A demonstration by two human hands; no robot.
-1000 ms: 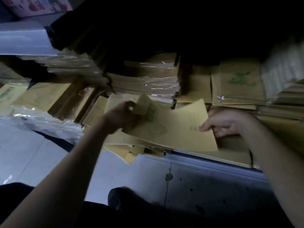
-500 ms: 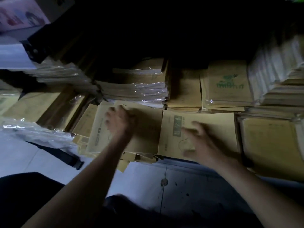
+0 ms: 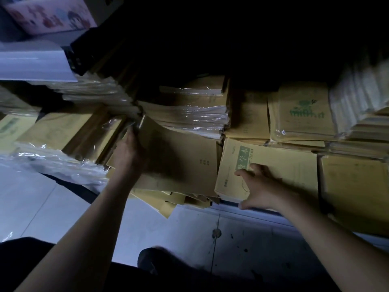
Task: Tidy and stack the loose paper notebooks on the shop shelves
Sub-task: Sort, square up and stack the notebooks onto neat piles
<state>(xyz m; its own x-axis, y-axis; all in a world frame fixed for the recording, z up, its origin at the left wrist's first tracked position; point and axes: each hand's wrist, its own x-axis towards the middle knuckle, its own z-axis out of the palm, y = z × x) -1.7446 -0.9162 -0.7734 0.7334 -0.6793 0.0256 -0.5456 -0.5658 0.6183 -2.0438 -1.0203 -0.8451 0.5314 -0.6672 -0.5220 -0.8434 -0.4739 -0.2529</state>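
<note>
Tan paper notebooks fill a low, dim shelf. My left hand grips the left edge of a loose notebook pile and lifts that side, so the top cover tilts up. Beneath it several notebooks stick out crookedly over the shelf edge. My right hand rests flat, fingers spread, on a neater stack with a green printed title, its thumb at the stack's front corner.
Plastic-wrapped notebook bundles lie behind, with more stacks at right and crumpled wrap at left. A white shelf board juts out upper left. Grey floor tiles lie below, with my dark knee.
My left hand went from lying flat on the left pile to gripping and lifting its left edge. My right hand slid toward the front corner of the right stack.
</note>
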